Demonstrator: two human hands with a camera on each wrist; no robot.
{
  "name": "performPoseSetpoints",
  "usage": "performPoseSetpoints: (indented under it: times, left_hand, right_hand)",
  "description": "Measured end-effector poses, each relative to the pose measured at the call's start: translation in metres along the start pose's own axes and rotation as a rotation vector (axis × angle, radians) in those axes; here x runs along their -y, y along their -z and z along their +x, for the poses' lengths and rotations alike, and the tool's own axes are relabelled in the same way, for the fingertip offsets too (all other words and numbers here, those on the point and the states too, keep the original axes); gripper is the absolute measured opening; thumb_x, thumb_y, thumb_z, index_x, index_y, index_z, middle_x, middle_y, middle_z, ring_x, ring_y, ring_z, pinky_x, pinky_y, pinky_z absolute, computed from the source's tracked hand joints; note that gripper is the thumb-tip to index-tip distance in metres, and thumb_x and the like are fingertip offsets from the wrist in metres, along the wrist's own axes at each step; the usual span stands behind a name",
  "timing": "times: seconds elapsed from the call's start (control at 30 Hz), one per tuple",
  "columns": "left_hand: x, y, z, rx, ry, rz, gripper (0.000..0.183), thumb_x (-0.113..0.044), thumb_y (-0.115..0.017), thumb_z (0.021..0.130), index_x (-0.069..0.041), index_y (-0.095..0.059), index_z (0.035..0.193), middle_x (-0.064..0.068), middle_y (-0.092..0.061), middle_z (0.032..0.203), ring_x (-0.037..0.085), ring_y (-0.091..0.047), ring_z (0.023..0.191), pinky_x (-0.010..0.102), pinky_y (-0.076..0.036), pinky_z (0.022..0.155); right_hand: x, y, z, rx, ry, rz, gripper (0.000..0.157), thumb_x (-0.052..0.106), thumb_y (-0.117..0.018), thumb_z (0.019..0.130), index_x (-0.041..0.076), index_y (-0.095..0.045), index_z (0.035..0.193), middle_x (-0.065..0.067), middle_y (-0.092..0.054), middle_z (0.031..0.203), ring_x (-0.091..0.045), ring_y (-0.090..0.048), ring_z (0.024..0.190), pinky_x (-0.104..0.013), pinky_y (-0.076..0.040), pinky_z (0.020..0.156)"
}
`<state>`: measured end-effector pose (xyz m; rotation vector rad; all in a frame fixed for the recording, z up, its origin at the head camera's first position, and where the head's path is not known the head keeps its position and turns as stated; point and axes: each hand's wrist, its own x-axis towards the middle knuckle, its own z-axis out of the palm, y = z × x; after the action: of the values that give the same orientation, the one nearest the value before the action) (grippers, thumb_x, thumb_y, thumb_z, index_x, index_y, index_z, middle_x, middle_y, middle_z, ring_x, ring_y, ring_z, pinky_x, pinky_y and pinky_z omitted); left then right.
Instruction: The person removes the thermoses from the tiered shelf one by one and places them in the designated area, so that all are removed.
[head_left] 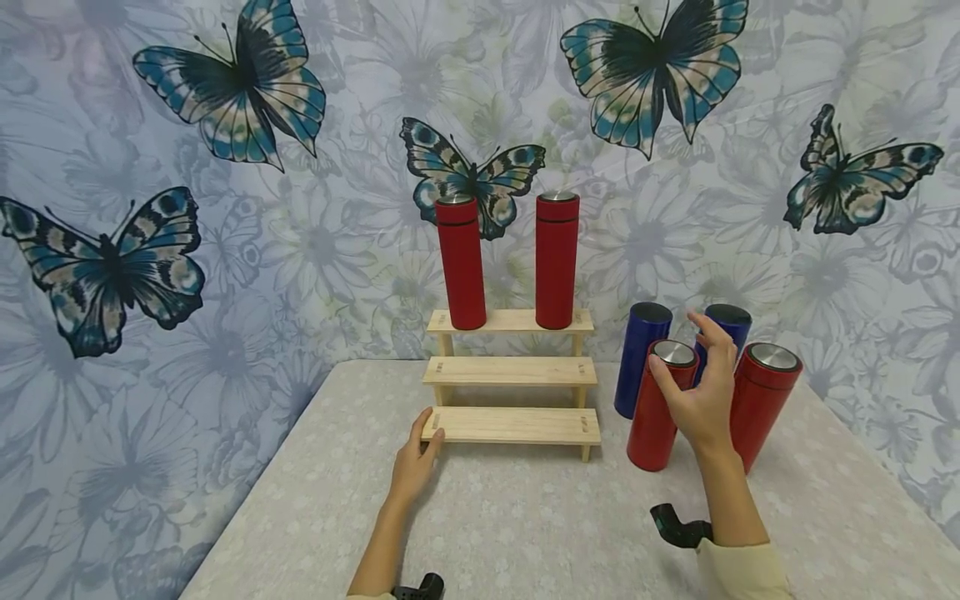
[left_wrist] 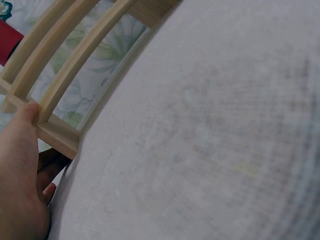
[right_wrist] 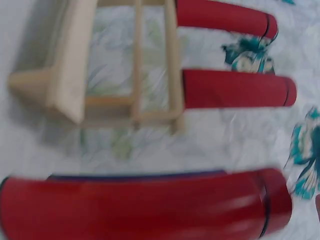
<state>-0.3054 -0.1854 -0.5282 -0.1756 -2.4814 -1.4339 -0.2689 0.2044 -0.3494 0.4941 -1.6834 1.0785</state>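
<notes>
My left hand (head_left: 412,467) grips the left end of a three-tier wooden stand (head_left: 517,427) at its lowest step. In the left wrist view its thumb touches the step's end and its other fingers curl beside and below. My right hand (head_left: 705,400) is spread at the top of a red vacuum flask (head_left: 651,429) with a steel-topped lid, thumb in front of the lid and fingers raised; contact cannot be told. In the right wrist view a red flask (right_wrist: 140,210) fills the bottom. Another red flask (head_left: 765,400) stands right of that hand, partly behind the forearm.
Two red flasks (head_left: 461,267) (head_left: 557,267) stand upright on the stand's top step. Behind the right-hand flasks are two blue flasks (head_left: 637,375) (head_left: 729,317), one partly hidden by my fingers. Butterfly-patterned cloth (head_left: 360,275) hangs behind the pale table (head_left: 510,525).
</notes>
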Motion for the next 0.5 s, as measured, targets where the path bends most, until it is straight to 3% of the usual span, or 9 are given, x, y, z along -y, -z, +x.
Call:
performPoseSetpoints:
  times: [0.17, 0.27, 0.33, 0.5]
  left_hand:
    - [0.002, 0.001, 0.002, -0.017, 0.011, 0.016, 0.058, -0.047, -0.043, 0.095, -0.021, -0.028, 0.145, 0.023, -0.045, 0.134, 0.039, -0.054, 0.109, 0.053, -0.044, 0.085]
    - [0.004, 0.001, 0.002, -0.021, 0.004, 0.023, 0.058, -0.046, -0.043, 0.096, -0.019, -0.029, 0.145, 0.024, -0.044, 0.134, 0.041, -0.053, 0.110, 0.054, -0.044, 0.085]
    - [0.004, 0.001, 0.002, -0.018, 0.003, 0.023, 0.058, -0.046, -0.043, 0.096, -0.019, -0.028, 0.145, 0.024, -0.044, 0.134, 0.041, -0.052, 0.111, 0.054, -0.043, 0.086]
    - [0.003, 0.000, 0.002, -0.014, -0.006, 0.007, 0.058, -0.045, -0.044, 0.096, -0.019, -0.029, 0.145, 0.024, -0.044, 0.134, 0.041, -0.052, 0.111, 0.054, -0.043, 0.087]
  right_hand:
    - [0.035, -0.031, 0.027, 0.016, 0.071, 0.045, 0.056, -0.009, -0.065, 0.072, -0.012, -0.044, 0.124, -0.028, -0.046, 0.125, -0.031, -0.039, 0.117, -0.045, -0.031, 0.095]
    - [0.044, -0.051, 0.042, 0.026, 0.099, 0.069, 0.052, -0.012, -0.064, 0.074, -0.016, -0.042, 0.121, -0.031, -0.045, 0.122, -0.037, -0.040, 0.115, -0.053, -0.032, 0.092]
    - [0.042, -0.066, 0.052, 0.031, 0.097, 0.091, 0.053, -0.013, -0.064, 0.075, -0.015, -0.041, 0.122, -0.030, -0.045, 0.122, -0.038, -0.041, 0.115, -0.054, -0.033, 0.092]
    - [0.007, -0.105, 0.071, 0.040, 0.026, 0.125, 0.063, -0.005, -0.068, 0.077, -0.002, -0.038, 0.132, -0.019, -0.044, 0.128, -0.032, -0.040, 0.118, -0.049, -0.035, 0.095]
